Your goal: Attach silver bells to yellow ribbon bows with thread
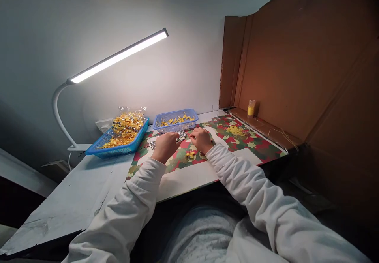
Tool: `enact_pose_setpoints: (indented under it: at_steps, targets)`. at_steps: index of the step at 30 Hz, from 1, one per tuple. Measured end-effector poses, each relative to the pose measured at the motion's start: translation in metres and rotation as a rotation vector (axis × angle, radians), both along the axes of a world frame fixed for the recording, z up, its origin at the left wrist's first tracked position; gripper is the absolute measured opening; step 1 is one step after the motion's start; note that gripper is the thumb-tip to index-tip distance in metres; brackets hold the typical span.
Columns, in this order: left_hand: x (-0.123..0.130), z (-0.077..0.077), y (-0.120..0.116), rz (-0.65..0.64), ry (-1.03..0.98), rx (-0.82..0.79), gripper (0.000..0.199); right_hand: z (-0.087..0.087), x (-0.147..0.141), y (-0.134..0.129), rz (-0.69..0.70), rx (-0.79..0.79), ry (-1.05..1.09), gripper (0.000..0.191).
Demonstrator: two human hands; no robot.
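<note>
Under a lit lamp [120,57], we held both hands above a camouflage mat [257,147] on the table [79,192]. Our left hand [166,146] was curled, its back to the camera, so we could not tell whether it gripped anything. Our right hand [201,139] was bent, thumb and fingers drawn close together; whatever lay between them was too small to make out. The two hands were near each other but apart.

Silver beads [182,135] lay between them, with more just past the left hand. A yellow flower [190,155] rested on the mat, below the gap between our hands. Behind them stood a small basket [160,128] of yellow pieces; to the left, a bigger blue basket [118,151] was heaped with yellow pieces and silver bits. We had yellow strands [236,130] piled at right, near a yellow bottle [251,109] beside upright cardboard [284,57].
</note>
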State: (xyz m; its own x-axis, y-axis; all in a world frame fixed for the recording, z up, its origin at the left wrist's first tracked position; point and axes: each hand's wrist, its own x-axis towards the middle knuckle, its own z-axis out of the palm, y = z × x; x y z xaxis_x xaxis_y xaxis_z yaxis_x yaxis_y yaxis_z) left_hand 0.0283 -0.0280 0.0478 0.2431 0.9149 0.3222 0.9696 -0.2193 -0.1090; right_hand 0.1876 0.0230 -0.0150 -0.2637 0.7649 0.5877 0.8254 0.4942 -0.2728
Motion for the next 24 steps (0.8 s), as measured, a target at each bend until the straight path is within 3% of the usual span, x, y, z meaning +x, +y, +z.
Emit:
enact_pose_setpoints:
  at_steps: [5,17,24]
  targets:
    - [0.0,-0.003,0.003,-0.007,0.072,-0.023,0.03,0.0,-0.001,-0.001,0.087,-0.026,0.017,0.013]
    - [-0.015,-0.016,0.007,-0.007,-0.054,0.071,0.029,-0.003,0.001,0.003,0.231,0.014,0.165,0.015]
    - [-0.022,-0.02,0.01,0.002,-0.145,0.077,0.028,0.002,-0.001,0.0,0.427,-0.215,0.351,0.021]
